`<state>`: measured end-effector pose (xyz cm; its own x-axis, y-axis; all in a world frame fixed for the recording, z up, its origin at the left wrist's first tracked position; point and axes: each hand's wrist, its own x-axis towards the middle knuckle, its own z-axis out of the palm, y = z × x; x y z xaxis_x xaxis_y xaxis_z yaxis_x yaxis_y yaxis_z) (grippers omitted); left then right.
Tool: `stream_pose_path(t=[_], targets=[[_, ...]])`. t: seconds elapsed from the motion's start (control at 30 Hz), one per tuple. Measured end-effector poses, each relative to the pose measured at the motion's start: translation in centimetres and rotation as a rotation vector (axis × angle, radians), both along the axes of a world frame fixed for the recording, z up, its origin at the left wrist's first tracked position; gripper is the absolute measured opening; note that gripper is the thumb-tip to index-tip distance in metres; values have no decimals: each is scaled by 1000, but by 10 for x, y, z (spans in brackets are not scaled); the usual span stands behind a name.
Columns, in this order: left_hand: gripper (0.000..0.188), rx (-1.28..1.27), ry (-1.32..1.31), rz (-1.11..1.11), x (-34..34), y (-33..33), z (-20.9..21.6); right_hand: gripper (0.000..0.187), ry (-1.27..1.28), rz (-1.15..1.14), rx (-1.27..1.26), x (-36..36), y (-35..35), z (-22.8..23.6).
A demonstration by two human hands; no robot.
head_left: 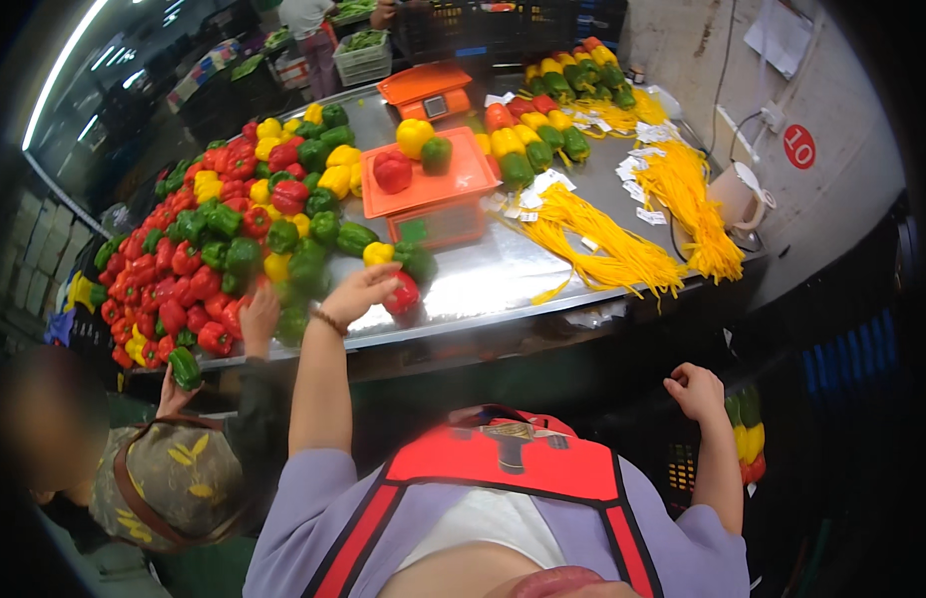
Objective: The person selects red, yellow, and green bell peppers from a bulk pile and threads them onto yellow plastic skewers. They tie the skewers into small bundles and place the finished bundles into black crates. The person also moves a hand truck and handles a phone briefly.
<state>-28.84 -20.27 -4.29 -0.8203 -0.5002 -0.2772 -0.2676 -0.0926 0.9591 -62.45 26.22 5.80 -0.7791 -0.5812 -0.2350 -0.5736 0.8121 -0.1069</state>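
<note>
My left hand (361, 289) reaches across the steel table (503, 279), fingers spread and touching a red pepper (404, 296) near the front edge. A yellow pepper (377, 252) and a green pepper (417, 262) lie right behind it. My right hand (694, 389) is curled into a fist below the table edge, with nothing visible in it. A stacked green, yellow and red pepper pack (748, 439) shows just beyond that forearm. Whether the hand holds the pack is unclear.
An orange scale (428, 189) carries a red, a yellow and a green pepper. A big pile of mixed peppers (214, 239) covers the table's left. Yellow tie bundles (607, 249) and packed pepper rows (532, 140) lie right. Another person (169, 478) at lower left holds a green pepper (184, 367).
</note>
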Motion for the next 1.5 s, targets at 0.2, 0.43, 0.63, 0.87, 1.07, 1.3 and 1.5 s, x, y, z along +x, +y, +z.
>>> stream_pose_path(t=[0.2,0.43,0.63,0.87,1.07,1.3,1.5], targets=[[49,107,-65,133,33,19,-56,27,67,-86,-74,3,-2,-5],[43,247,15,209,51,19,-93,20,58,-91,-641,-31,18,-3],[39,240,-48,113,-5,36,-72,71,-194,215,-327,-72,-198,38],[42,167,90,-114,-49,72,-43,70,-120,170,-582,-93,-279,22],[43,216,-71,99,63,62,-81,48,-664,294,-189,37,-198,-84],[44,271,-126,240,102,75,-85,46,-584,447,241,85,-45,-265],[47,180,-126,124,78,77,-83,45,-579,497,253,105,-2,-327]])
